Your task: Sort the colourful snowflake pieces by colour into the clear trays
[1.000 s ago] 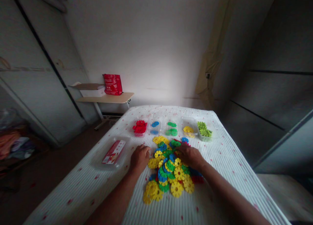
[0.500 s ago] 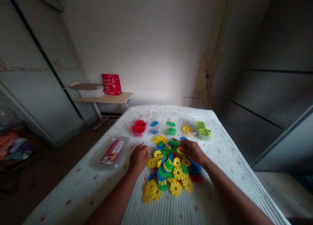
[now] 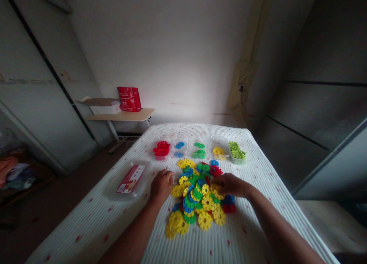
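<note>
A loose pile of notched plastic flower discs [image 3: 189,203] in yellow, green, blue and red lies on the table. At its left edge, my left hand [image 3: 162,184] rests on the cloth, fingers curled, with nothing visible in them. My right hand [image 3: 231,185] reaches over the right side of the pile, fingers bent down and close together at a yellow disc [image 3: 217,191]. Whatever its fingertips hold is hidden. Just beyond that hand are red discs [image 3: 216,170] and a blue disc [image 3: 214,162].
Along the far side stand clear tubs with red discs [image 3: 162,149], blue discs [image 3: 179,145], green discs [image 3: 199,153], yellow discs [image 3: 218,152] and light green discs [image 3: 236,151]. A clear plastic container [image 3: 140,187] with a label sits left. Behind is a side table [image 3: 134,115] with a red bag [image 3: 129,99].
My right hand has drawn back from the far right of the pile toward me, uncovering the red discs there. My left hand stays in place.
</note>
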The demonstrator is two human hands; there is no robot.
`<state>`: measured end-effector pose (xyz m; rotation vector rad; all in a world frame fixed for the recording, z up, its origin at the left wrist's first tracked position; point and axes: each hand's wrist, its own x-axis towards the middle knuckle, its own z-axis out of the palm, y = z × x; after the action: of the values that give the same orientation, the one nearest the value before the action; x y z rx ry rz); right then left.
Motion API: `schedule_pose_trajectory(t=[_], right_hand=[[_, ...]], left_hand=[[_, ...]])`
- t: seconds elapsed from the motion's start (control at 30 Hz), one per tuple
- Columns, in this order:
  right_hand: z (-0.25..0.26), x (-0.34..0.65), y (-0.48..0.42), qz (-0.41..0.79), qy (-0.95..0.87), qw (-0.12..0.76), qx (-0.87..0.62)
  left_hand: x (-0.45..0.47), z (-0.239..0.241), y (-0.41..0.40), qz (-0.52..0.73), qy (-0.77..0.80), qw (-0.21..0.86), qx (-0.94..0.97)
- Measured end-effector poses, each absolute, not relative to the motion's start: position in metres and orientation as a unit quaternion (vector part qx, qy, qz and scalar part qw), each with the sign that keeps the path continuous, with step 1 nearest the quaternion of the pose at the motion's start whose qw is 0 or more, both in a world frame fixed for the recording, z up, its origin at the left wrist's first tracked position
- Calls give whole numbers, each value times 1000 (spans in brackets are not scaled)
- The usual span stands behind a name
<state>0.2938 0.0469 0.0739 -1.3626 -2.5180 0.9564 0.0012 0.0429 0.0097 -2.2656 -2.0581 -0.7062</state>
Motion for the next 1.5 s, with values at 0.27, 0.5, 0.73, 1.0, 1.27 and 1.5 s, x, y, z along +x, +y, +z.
schedule_pose_trajectory(t=[0.27, 0.5, 0.73, 1.0, 1.27, 1.5], right_hand=[[68, 294, 50, 336, -802, 110, -481], [66, 308, 53, 357, -783, 215, -461], [90, 315, 95, 213, -714, 361, -561], [94, 310, 126, 136, -690, 375, -604], [50, 335, 73, 146, -766, 259, -570], [21, 345, 70, 94, -702, 273, -651]], left_hand=[[1, 9, 42, -232, -650, 2, -724], [0, 7, 44, -226, -653, -1, -723], [0, 6, 44, -230, -648, 5, -726], [1, 11, 43, -228, -653, -13, -722], [-1, 8, 45, -246, -658, -30, -711], [20, 33, 48, -324, -568, -99, -750]])
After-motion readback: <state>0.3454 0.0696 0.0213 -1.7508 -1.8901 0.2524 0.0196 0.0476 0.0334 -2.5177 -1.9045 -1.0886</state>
